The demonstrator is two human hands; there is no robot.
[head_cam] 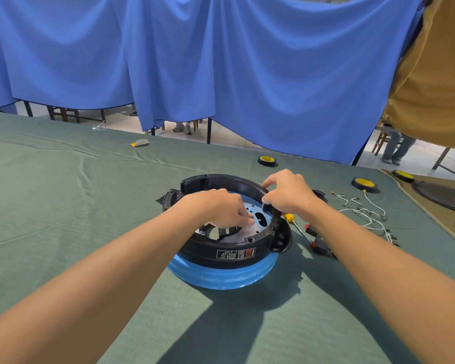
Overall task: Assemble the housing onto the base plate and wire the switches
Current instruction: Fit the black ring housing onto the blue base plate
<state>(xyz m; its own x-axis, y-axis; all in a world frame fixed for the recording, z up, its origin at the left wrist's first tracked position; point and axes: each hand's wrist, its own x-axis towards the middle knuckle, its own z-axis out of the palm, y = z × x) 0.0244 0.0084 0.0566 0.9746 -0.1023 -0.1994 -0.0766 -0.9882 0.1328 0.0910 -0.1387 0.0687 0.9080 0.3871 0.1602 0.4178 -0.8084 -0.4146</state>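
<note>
Behind the housing (221, 254) a blue curtain (247, 61) hangs across the whole view. Under the housing lies the table (63, 206), covered in green cloth. The housing is a black ring at the table's middle. It sits on a blue shell (221, 277), label toward the person. Inside the housing shows a metal plate (247, 233) with holes and a slot.

The right hand (286, 195) is at the housing's right rim, its grip pinched on the rim between thumb and fingers. The left hand (221, 206) reaches inside the housing, fingers curled, tips down at the plate. Whether its grip holds anything cannot be told.

Right of the housing lie loose white wires (365, 214). Two tape rolls (267, 160) sit behind and to its right. Just beside its right edge lie a yellow-handled screwdriver (294, 224) and small red-and-black parts (318, 240).
</note>
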